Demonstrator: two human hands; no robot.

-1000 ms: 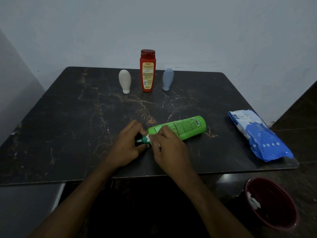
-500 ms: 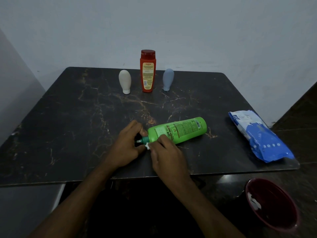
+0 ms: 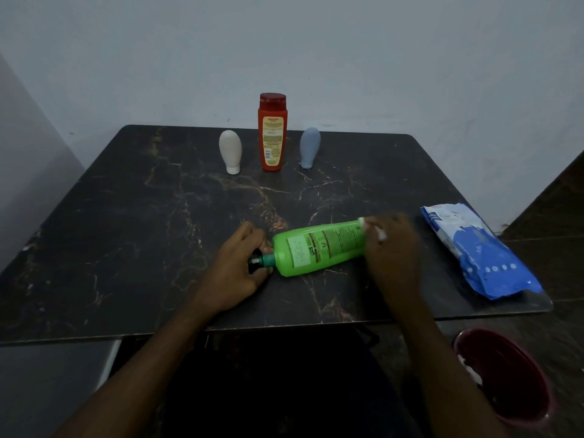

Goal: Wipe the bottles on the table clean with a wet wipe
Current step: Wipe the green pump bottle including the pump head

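I see the green bottle (image 3: 319,248) lying on its side near the front edge of the dark marble table (image 3: 126,216), its dark cap end pointing left and its base toward the blue wipes pack (image 3: 480,251). My left hand (image 3: 237,270) has its fingers closed around the bottle's neck and cap, pinning it down. My right hand (image 3: 392,245) is at the bottle's base end, fingers curled together over a white wet wipe (image 3: 380,234) pressed against the plastic; only small bits of the wipe show past the fingers. Well behind the green bottle, by the table's far edge, an orange-red bottle (image 3: 272,132) stands upright, with a white tube (image 3: 230,151) just left of it and a grey-blue tube (image 3: 309,147) just right, both standing on their caps. Right of and below the green bottle, off the table, sits a dark red bin (image 3: 505,377).
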